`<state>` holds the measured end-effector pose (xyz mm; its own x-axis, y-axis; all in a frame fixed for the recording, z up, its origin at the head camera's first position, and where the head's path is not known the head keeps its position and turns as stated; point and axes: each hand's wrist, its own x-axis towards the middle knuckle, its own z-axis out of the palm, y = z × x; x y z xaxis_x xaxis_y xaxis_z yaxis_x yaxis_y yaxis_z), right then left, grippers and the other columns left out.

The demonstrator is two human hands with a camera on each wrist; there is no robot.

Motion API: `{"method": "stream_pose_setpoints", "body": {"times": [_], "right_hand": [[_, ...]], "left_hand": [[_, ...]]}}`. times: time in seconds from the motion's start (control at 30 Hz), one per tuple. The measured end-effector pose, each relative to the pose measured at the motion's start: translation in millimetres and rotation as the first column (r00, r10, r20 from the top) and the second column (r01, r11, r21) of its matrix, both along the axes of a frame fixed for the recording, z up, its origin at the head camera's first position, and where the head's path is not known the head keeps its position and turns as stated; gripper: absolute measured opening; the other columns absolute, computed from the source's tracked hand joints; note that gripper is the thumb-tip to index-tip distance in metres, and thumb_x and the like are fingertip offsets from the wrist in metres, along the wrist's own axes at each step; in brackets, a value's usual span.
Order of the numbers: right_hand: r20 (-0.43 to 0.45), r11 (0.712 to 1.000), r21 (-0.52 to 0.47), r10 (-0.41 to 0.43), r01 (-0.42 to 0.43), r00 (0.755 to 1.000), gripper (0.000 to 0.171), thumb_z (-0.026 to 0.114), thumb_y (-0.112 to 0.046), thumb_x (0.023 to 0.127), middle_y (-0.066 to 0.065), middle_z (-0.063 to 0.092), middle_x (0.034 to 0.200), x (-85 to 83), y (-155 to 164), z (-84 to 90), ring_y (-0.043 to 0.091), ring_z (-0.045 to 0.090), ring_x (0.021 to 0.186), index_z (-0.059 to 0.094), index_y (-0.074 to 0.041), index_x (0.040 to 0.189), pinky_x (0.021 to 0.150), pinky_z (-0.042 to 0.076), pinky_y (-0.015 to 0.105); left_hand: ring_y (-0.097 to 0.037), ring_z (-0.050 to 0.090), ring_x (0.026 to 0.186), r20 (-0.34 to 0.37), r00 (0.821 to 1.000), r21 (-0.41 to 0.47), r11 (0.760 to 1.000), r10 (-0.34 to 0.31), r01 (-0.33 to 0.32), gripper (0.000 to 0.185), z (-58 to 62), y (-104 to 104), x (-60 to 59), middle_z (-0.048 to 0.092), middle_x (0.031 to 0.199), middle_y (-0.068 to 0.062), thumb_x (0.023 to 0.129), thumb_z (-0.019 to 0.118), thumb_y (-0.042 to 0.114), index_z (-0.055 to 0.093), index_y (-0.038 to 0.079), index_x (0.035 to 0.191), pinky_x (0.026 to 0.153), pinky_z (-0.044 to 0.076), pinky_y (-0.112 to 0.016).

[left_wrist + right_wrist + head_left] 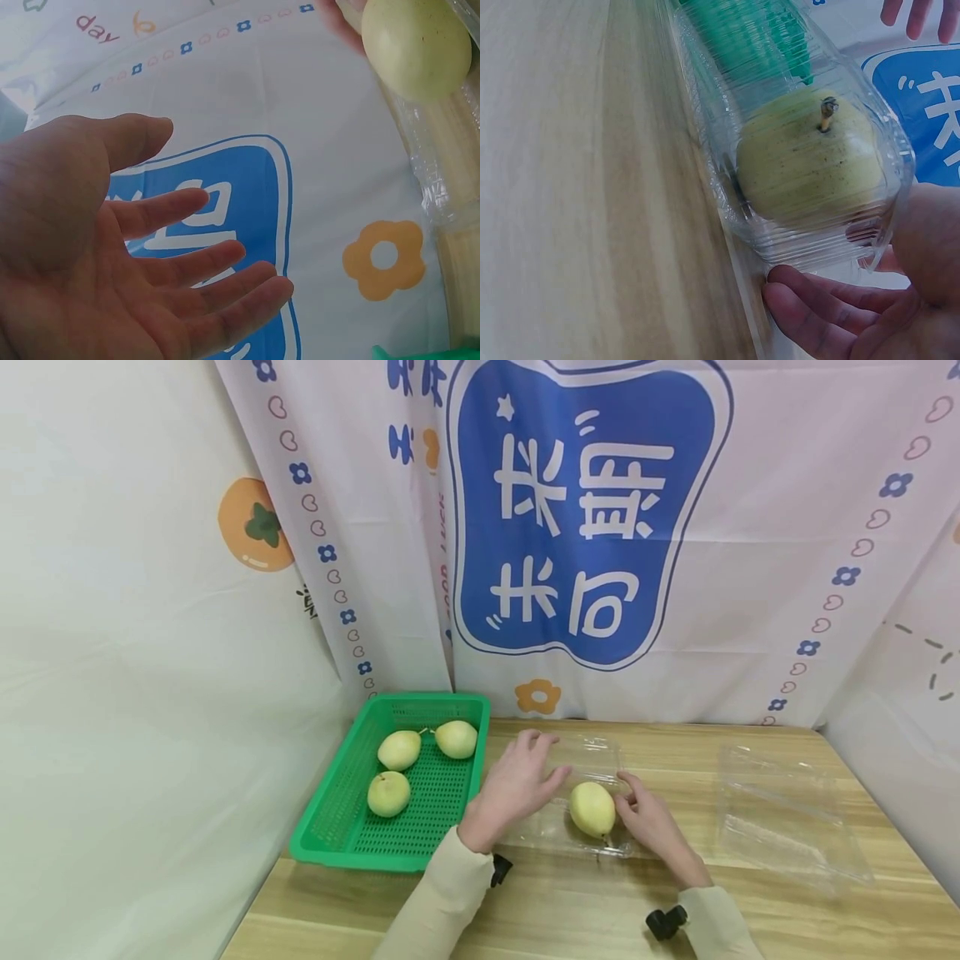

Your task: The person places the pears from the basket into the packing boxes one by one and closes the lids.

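A pale yellow-green pear (pixel 592 809) lies in the near end of a clear plastic clamshell box (pixel 581 758), which sits on the wooden table (pixel 750 893) just right of a green basket (pixel 341 810). The pear's stem points toward the person, and in the right wrist view it sits snug in a moulded pocket of the box, which probably keeps it from rolling.

The right hand (pixel 654 822) rests at the box's right edge with its fingers (pixel 810 311) curled against the plastic rim, apparently steadying it rather than clamping it. The left hand (pixel 517 781) hovers above the box's left part, its palm down and fingers spread, grasping nothing.

Three more pears (pixel 399 750) lie in the basket, well left of the box. A second clear box (pixel 787 814) lies open at the right of the table. A printed cloth (pixel 585 510) hangs at the far side.
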<state>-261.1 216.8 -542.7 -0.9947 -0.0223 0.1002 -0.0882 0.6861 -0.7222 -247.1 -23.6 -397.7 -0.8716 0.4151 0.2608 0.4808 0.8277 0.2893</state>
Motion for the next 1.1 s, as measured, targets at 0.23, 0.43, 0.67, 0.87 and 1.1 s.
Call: {"method": "stream_pose_setpoints", "body": {"times": [0.23,0.43,0.67,0.87,1.1], "right_hand": [[-0.009,1.000,0.004,0.000,0.000,1.000,0.049,0.054,-0.017,0.098,0.021,0.071,0.103,-1.4,0.5,1.7,0.030,0.069,0.090,0.043,-0.003,0.144,0.077,0.056,0.042],[-0.011,1.000,0.004,0.008,-0.008,1.000,0.050,0.054,-0.019,0.099,0.021,0.070,0.104,-2.3,1.7,-0.3,0.030,0.069,0.091,0.042,-0.003,0.145,0.075,0.057,0.040],[0.000,1.000,0.019,0.001,-0.001,1.000,0.051,0.054,-0.020,0.099,0.018,0.070,0.104,-3.4,1.8,-1.8,0.027,0.068,0.091,0.042,-0.005,0.145,0.073,0.055,0.037],[0.003,1.000,0.003,0.007,-0.007,1.000,0.051,0.055,-0.019,0.098,0.017,0.070,0.103,-4.1,-0.2,-1.5,0.024,0.067,0.088,0.043,-0.006,0.145,0.072,0.054,0.035],[0.012,1.000,-0.014,0.001,-0.001,1.000,0.051,0.056,-0.018,0.098,0.017,0.070,0.104,-2.7,0.6,-2.6,0.025,0.067,0.091,0.042,-0.005,0.146,0.071,0.055,0.033]], "left_hand": [[-0.031,0.059,0.116,-0.013,1.000,-0.002,1.000,0.007,-0.007,0.048,6.8,-7.6,-5.0,0.053,0.137,-0.016,0.097,0.058,0.043,0.054,0.014,0.135,0.085,0.055,-0.045],[-0.033,0.059,0.116,-0.037,0.999,-0.010,0.999,0.031,-0.031,0.045,12.9,-16.1,-9.6,0.054,0.135,-0.015,0.096,0.060,0.043,0.055,0.016,0.133,0.086,0.054,-0.048],[-0.032,0.058,0.117,-0.049,0.998,-0.019,0.999,0.033,-0.034,0.046,16.4,-26.0,-13.4,0.056,0.133,-0.014,0.096,0.060,0.042,0.054,0.015,0.133,0.092,0.052,-0.047],[-0.032,0.057,0.118,-0.037,0.998,-0.016,0.999,0.043,-0.043,0.047,20.3,-33.5,-16.9,0.055,0.134,-0.014,0.097,0.058,0.044,0.054,0.016,0.135,0.093,0.051,-0.046],[-0.033,0.057,0.117,-0.018,0.998,-0.012,0.998,0.056,-0.056,0.045,22.1,-40.4,-22.4,0.054,0.135,-0.014,0.097,0.058,0.043,0.054,0.017,0.134,0.087,0.054,-0.048]]}}
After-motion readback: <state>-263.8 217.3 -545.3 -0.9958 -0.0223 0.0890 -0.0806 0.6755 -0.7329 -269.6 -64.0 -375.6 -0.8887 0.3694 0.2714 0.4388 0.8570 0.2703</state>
